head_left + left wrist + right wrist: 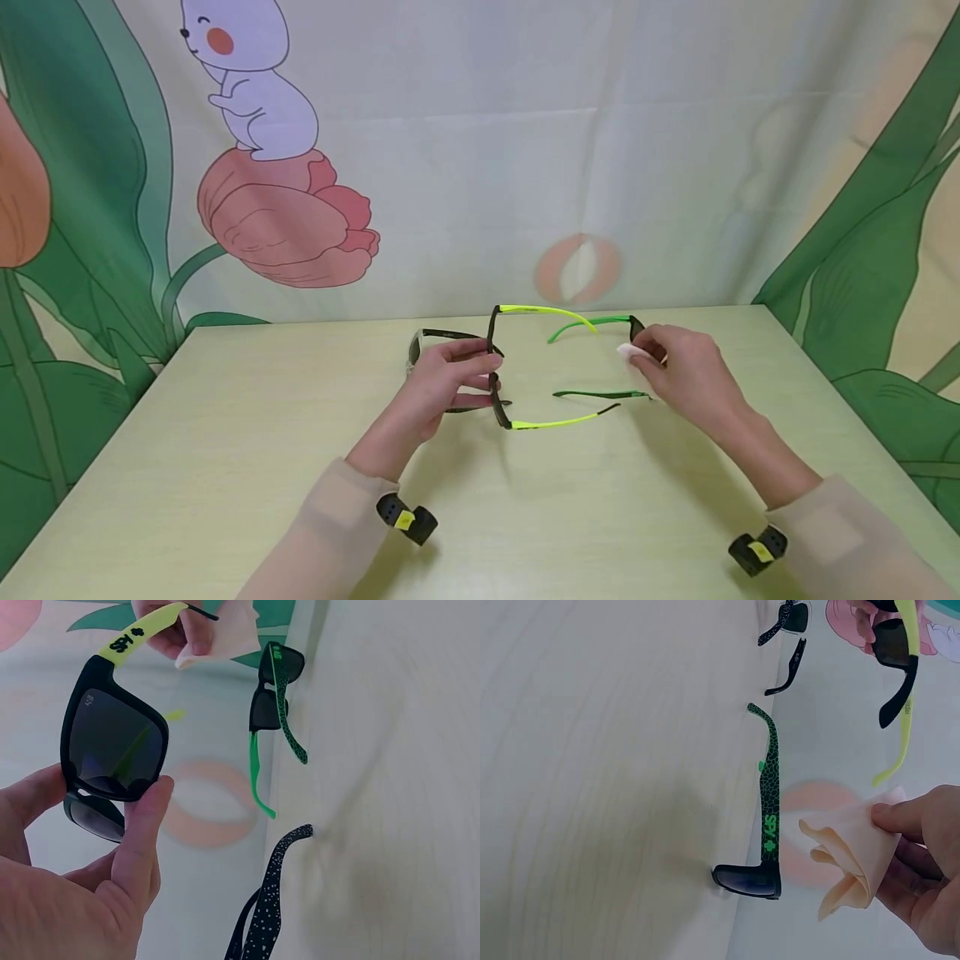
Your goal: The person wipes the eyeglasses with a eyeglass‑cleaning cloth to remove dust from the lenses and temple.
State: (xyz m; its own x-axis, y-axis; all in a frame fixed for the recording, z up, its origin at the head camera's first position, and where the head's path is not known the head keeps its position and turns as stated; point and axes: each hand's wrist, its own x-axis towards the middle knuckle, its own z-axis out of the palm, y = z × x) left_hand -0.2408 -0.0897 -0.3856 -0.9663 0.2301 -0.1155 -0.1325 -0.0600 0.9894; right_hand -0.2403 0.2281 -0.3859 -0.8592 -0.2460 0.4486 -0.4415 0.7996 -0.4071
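My left hand [446, 383] holds a pair of black sunglasses with yellow temples [116, 746] by the front frame, raised above the table. The temples point right, toward my other hand. My right hand [690, 371] pinches a folded pale cloth [855, 851] between thumb and fingers. Below and beside the right hand, green-and-black sunglasses [770, 802] rest on the table with temples unfolded. Behind the left hand, another pair of sunglasses with a clear-edged front and black speckled temples [266, 922] sits on the table, partly hidden by that hand in the head view.
The pale wooden table [225, 433] runs back to a printed curtain [465, 167] with a cartoon animal and flowers. Black bands with yellow marks [405, 521] are worn at both sleeve cuffs.
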